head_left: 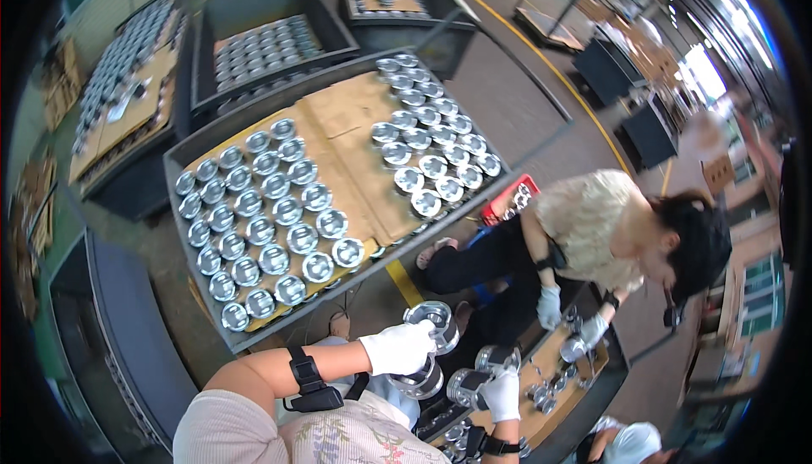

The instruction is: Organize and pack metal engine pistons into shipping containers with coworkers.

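My left hand (pixel 395 349), in a white glove, is closed on two silver engine pistons, one upper piston (pixel 439 329) and one lower piston (pixel 420 380). Beside it my right hand (pixel 502 395), gloved as well, grips two more: a piston (pixel 497 357) above and another piston (pixel 466 388) to the left. All are held in the air near my body. Below my right hand lies a cardboard-lined bin (pixel 554 417) with loose pistons in it. Ahead of me stands a large grey cart (pixel 199 316), where upright pistons (pixel 273 258) form rows on cardboard at left and right.
A co-worker (pixel 584 227) leans over the bin's far side, one gloved hand (pixel 577 345) on a piston. Behind the cart are more grey bins (pixel 275 41) of pistons. A red crate (pixel 512 199) sits by the cart's right corner. To my left stands a dark grey bin (pixel 127 329).
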